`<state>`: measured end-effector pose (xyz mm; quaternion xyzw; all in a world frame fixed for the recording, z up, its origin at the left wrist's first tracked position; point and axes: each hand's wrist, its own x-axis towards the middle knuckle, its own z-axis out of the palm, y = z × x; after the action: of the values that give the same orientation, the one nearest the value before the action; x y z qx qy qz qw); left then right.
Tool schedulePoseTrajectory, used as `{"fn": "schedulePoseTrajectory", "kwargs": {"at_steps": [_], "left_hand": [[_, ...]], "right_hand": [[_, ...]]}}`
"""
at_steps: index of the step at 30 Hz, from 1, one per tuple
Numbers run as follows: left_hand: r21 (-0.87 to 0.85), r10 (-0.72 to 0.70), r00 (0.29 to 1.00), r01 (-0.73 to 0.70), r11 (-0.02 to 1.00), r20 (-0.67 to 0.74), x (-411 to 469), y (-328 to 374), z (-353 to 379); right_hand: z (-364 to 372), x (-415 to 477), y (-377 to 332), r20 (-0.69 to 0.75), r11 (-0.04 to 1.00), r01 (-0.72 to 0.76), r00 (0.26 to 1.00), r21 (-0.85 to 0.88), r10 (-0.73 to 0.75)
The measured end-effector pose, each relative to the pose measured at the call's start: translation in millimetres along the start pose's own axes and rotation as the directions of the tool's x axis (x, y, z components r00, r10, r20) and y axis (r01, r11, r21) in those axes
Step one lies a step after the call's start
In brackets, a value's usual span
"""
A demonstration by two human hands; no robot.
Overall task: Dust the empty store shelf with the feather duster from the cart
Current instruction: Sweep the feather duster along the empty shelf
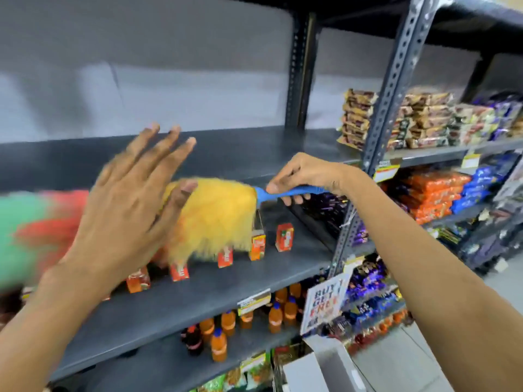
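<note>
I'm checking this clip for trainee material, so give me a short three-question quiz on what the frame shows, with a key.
1. True or false: the right hand grips the blue handle of the feather duster.
2. The left hand is: A) closed on a carton, B) open with fingers spread, in front of the duster, C) resting flat on the shelf.
3. Fill in: the small orange juice cartons stand on the shelf directly ______ the empty shelf.

Key: 1 true; 2 B; 3 below.
</note>
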<state>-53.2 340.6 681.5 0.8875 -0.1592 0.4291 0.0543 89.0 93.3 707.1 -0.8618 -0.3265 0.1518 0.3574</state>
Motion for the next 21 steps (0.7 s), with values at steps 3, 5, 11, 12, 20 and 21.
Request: {"fn": "schedulePoseTrajectory", "kwargs": {"at_steps": [3,5,11,12,20,21], "left_hand": [[0.174,-0.050,0.994,0.066,0.983,-0.092,-6.5,-18.3,-7.5],[0.241,-0.063,0.997,0.071,0.968,-0.044,-10.6,-35.8,4.6],[0.331,-0.217,0.955,0.142,0.933,0.201,-15.9,-91.0,59.5],[0.329,-0.227,0.950,0.149,0.932,0.212,-13.4,-95.1,66.2],[0.240,-0.203,0.958,0.152,0.959,0.204,16.8,-110.8,93.9],[0.225,-0.211,0.957,0.166,0.960,0.197,20.3,-112.6,96.2]], "right_hand": [[3.0,24.3,-16.9,-0.100,0.991,0.112,0.990,0.075,-0.104],[10.0,43.5,-21.3,-0.158,0.987,0.139,0.980,0.084,-0.124],[40.2,94.5,-14.3,-0.167,0.997,0.068,0.984,0.032,-0.062],[41.6,99.0,-10.6,-0.161,0.999,0.049,0.986,0.018,-0.046],[5.3,116.6,-11.3,-0.343,0.935,-0.071,0.938,-0.346,-0.056],[-2.4,117.1,-8.2,-0.380,0.922,-0.108,0.924,-0.372,-0.045]]}}
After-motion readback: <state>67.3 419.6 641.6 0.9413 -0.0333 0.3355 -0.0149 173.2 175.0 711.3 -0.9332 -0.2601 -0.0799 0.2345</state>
